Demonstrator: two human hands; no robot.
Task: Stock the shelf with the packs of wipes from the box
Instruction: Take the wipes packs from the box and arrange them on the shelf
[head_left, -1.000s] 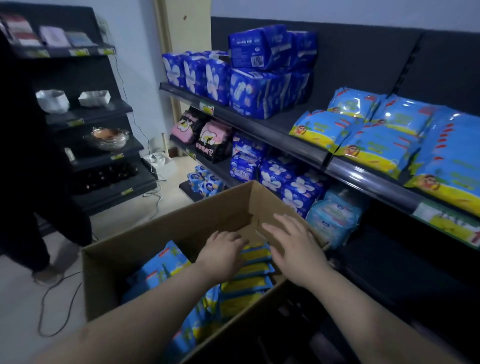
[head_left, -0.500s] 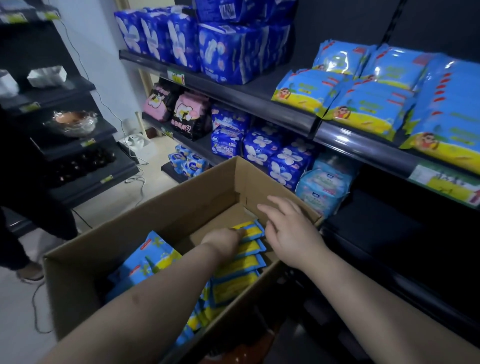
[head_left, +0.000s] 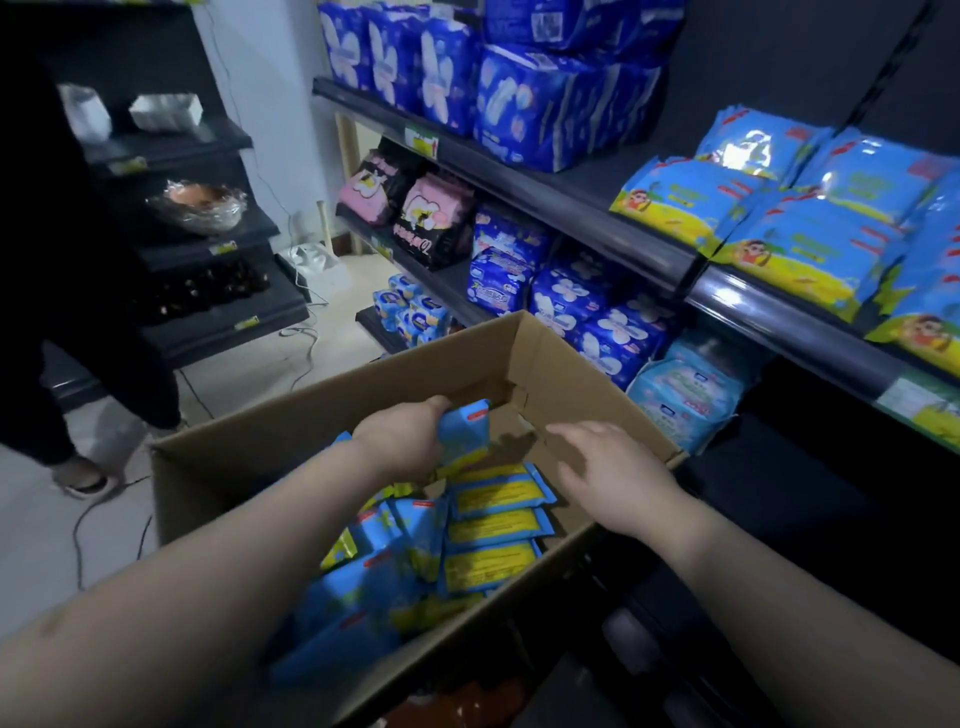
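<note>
An open cardboard box (head_left: 322, 415) stands in front of me with several blue and yellow packs of wipes (head_left: 493, 530) inside. My left hand (head_left: 405, 441) is shut on one blue pack of wipes (head_left: 465, 431), lifted upright above the others. My right hand (head_left: 608, 473) hovers over the box's right side, fingers spread, holding nothing. The same kind of packs (head_left: 800, 244) lie stacked on the upper right of the dark shelf (head_left: 670, 254).
Dark blue packs (head_left: 550, 104) fill the top shelf at the left, pink and black bags (head_left: 415, 208) and more blue packs sit below. Another person's leg (head_left: 130, 384) stands at the left by a black rack (head_left: 208, 249). Cables run across the floor.
My left hand has closed on a pack and raised it out of the row. My right hand has moved slightly right. The camera has tilted down and nearer the box.
</note>
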